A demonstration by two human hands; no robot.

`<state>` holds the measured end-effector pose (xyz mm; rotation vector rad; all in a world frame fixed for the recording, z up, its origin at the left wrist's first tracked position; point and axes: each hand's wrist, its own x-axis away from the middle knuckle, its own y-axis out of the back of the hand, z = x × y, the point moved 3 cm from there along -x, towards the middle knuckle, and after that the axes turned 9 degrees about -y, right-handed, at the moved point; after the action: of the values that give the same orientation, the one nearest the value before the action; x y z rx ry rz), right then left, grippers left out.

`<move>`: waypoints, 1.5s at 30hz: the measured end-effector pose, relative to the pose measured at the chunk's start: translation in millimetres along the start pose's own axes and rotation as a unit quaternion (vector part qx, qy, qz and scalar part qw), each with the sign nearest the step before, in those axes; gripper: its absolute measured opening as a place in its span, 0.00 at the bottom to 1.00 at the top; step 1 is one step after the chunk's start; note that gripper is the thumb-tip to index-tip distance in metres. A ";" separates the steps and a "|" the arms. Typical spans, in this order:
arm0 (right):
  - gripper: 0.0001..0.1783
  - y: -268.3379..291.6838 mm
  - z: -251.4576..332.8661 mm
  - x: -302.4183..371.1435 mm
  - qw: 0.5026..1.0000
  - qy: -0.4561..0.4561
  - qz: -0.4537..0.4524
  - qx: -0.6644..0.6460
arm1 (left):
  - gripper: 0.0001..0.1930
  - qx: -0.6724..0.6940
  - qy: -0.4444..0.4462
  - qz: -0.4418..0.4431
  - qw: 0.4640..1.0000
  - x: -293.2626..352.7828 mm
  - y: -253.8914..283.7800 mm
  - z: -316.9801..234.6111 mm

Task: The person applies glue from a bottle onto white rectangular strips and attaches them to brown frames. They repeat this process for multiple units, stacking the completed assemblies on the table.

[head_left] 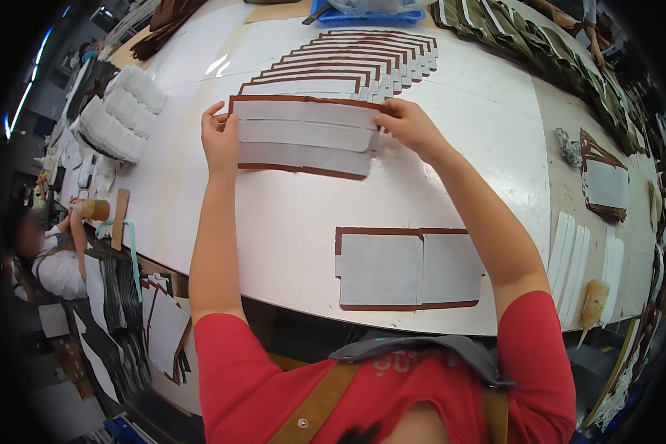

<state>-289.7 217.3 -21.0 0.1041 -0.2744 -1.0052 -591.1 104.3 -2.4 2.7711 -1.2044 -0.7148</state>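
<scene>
Both my hands hold up a rectangular white panel with brown edges (303,133), which has lengthwise strips across its face. My left hand (220,139) pinches its left end, and my right hand (408,124) grips the upper right corner. Just behind it, similar brown-edged panels (348,63) lie in an overlapping, staggered row running away over the white table (481,163). Closer to me, another white panel with brown borders (381,270) lies flat, with a seam down its middle; my right forearm partly covers its right end.
Stacked white bundles (122,111) stand at the left. A blue tray (370,16) is at the far edge, beside olive-green fabric pieces (525,55). On the right are more brown-edged pieces (607,181), white strips (567,259) and a glue-smeared brush or bottle (593,303). Another person (59,259) works at left.
</scene>
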 end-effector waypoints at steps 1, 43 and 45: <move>0.11 -12.5 3.7 -16.9 1.000 0.001 -0.007 -0.018 | 0.17 -0.034 -0.005 -0.010 0.999 -13.7 6.5 9.1; 0.09 96.5 -3.2 82.1 0.931 0.013 -0.251 0.265 | 0.14 -0.352 -0.166 0.076 0.918 -20.4 -0.5 33.8; 0.08 148.7 -24.6 128.6 0.894 0.020 -0.317 0.316 | 0.13 -0.327 -0.197 0.113 0.917 -9.6 -8.2 24.1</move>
<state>-96.4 187.2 10.0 0.8541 -0.5439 -1.5268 -601.3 120.2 -21.8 1.9603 -1.0433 -1.3870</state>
